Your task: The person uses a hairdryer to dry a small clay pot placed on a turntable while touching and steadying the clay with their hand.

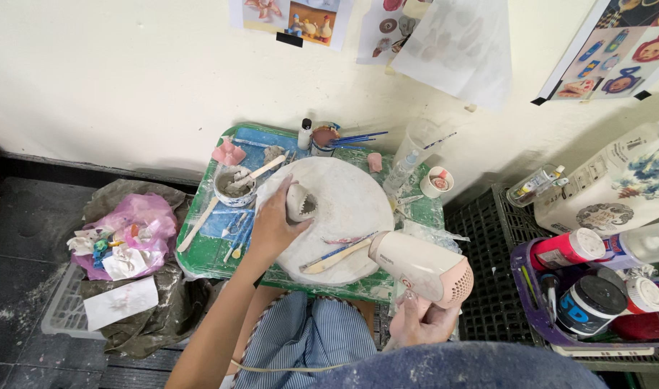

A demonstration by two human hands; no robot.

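Left hand (272,227) fingers wrap clay piece (301,204); right hand (419,324) grips hairdryer (422,266).

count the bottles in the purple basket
3 show: a red-labelled bottle at the back left, a clear one behind right, a white-capped one in front; others may be hidden in the purple basket.

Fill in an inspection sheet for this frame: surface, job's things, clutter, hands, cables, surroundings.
Surface: green tray carrying a round white board, both clay-smeared.
Job's things: small clay piece on the board; pink hair dryer aimed toward it.
Clutter: bowl of clay slip, blue brushes, modelling tools, small bottles.
Hands: left hand grips the clay piece; right hand holds the dryer's handle.
Cables: thin cord across the lap.
Surroundings: white wall with taped pictures, purple basket of jars, bag of scraps.
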